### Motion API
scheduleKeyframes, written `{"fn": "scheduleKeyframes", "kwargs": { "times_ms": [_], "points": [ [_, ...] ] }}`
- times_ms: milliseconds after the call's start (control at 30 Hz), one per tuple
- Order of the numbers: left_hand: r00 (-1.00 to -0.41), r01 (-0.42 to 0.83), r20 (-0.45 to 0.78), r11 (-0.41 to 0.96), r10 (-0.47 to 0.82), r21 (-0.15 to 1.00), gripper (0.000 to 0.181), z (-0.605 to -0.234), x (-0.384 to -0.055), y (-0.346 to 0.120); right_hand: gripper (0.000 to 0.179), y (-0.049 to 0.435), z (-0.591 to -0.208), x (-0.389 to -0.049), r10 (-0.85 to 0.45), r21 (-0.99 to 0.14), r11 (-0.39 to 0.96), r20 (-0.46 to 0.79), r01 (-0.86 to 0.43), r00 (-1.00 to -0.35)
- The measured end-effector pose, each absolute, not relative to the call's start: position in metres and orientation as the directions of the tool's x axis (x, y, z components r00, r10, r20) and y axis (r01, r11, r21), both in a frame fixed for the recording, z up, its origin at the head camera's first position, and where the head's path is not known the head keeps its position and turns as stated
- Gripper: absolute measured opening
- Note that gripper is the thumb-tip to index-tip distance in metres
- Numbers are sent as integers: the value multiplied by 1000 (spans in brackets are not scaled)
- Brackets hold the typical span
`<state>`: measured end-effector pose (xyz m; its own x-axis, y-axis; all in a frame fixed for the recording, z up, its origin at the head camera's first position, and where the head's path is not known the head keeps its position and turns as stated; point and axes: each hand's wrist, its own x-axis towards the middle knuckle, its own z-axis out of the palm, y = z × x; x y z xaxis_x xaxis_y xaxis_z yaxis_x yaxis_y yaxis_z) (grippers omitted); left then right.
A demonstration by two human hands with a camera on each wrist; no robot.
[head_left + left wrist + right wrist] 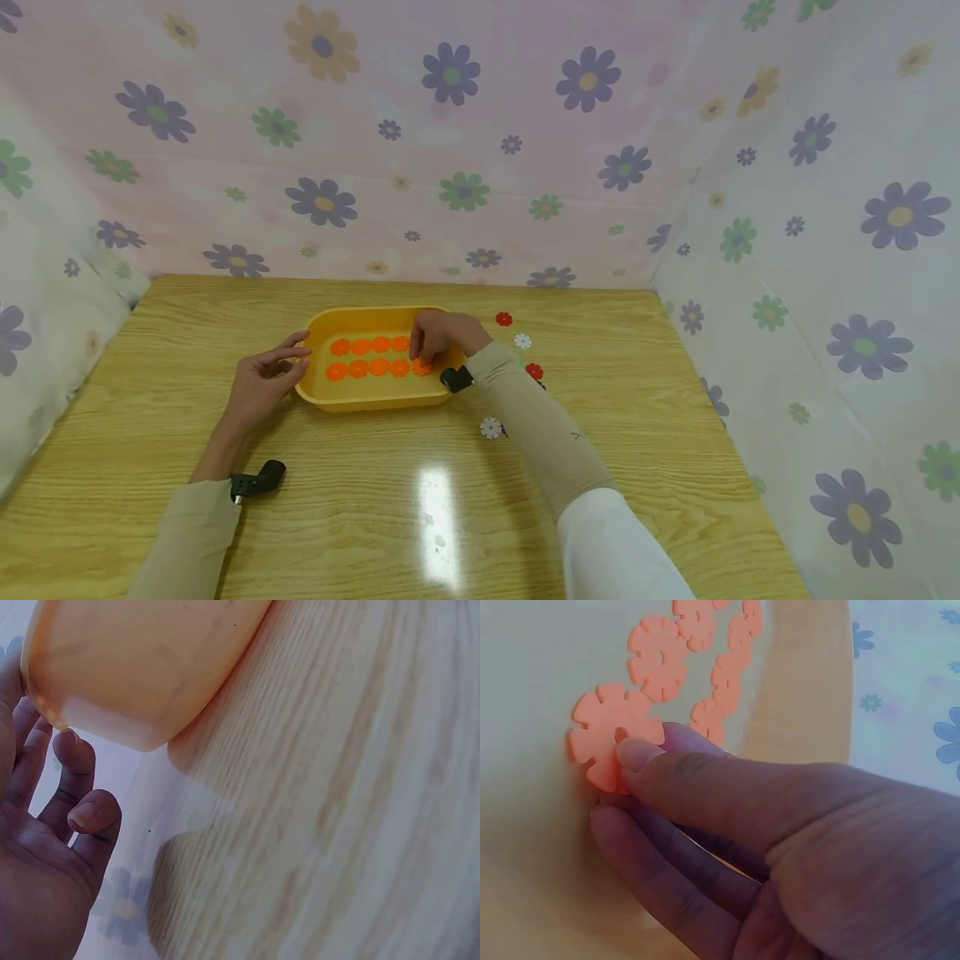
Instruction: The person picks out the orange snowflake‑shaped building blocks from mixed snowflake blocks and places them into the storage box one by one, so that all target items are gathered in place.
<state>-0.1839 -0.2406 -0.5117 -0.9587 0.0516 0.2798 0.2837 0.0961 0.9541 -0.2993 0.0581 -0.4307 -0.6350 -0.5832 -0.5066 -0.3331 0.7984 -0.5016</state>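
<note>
My right hand (438, 332) reaches over the right end of a yellow tray (382, 403). Between thumb and fingers it pinches an orange flower-shaped disc (604, 731) with notched edges and a centre hole, low over the tray floor. Several more orange discs (379, 367) lie flat in two rows inside the tray, the far row partly behind the hand. At the tray's left end, my left hand (262, 379) holds the rim with thumb and fingertips. Its outer fingers (94, 814) curl loosely below the tray wall in the left wrist view.
To the right of the tray lie loose discs: red ones (504, 318), white ones (491, 427), and green and purple ones partly behind my right forearm. The wooden table (337, 500) meets flower-patterned cloth (465, 208) at the back and sides.
</note>
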Motion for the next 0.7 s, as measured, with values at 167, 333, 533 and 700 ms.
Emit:
{"fn": "scheduleKeyframes", "kwargs": {
  "times_ms": [167, 333, 533, 700],
  "points": [
    [-958, 286, 283, 73, 47, 955, 27, -513, -184, -241, 13, 58, -431, -299, -580, -500, 800, -500, -332, -644],
    [-958, 284, 282, 55, 49, 957, 27, -513, -185, -241, 12, 58, -434, -301, -579, -492, 802, -500, -339, -644],
    [-959, 283, 281, 65, 46, 957, 27, -514, -185, -240, 12, 58, -433, -301, -578, -496, 802, -509, -332, -637],
    [-957, 289, 287, 62, 43, 955, 26, -514, -185, -240, 12, 58, -432, -302, -577, -492, 804, -511, -334, -637]
  ]
}}
